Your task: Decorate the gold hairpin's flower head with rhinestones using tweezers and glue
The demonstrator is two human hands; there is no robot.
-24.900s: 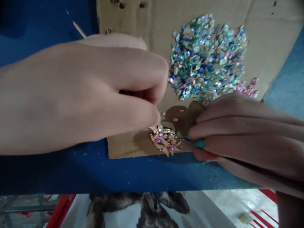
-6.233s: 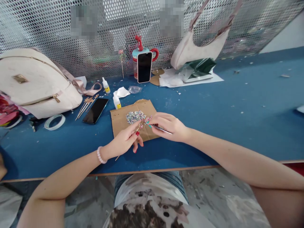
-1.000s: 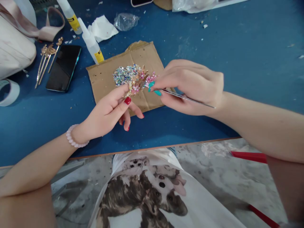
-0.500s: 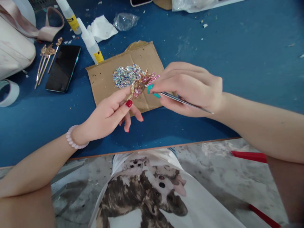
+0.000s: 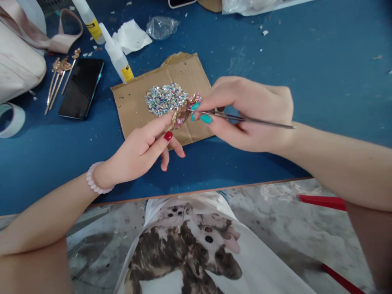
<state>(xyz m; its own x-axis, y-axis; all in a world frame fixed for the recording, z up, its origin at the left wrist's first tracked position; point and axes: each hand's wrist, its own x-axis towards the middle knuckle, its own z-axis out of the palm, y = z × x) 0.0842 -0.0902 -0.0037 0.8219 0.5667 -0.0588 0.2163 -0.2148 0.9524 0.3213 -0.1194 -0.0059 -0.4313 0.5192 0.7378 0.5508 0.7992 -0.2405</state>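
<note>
My left hand point(image 5: 143, 149) pinches a gold hair ornament point(image 5: 180, 118) set with pink stones between thumb and index finger, the other fingers curled loosely below. My right hand point(image 5: 251, 114) is closed on slim metal tweezers point(image 5: 257, 120), whose tips reach the ornament's face. Whether the tips grip a stone is too small to tell. Just behind the ornament lies a pile of sparkling rhinestones point(image 5: 163, 98) on a flat piece of cardboard point(image 5: 134, 114). Part of the ornament is hidden by my fingers.
Two glue bottles point(image 5: 118, 59) point(image 5: 90, 22) stand behind the cardboard's left side. A black phone point(image 5: 81, 90) lies left, beside several gold hairpins point(image 5: 58, 79). White tape point(image 5: 12, 120) and a pale bag point(image 5: 18, 57) sit at the far left. Crumpled tissue point(image 5: 131, 36) and clear plastic point(image 5: 162, 27) lie farther back.
The ornament has tilted in my left hand, showing less of its face. My right hand has turned, and the tweezers now lie flatter with their tips against the ornament.
</note>
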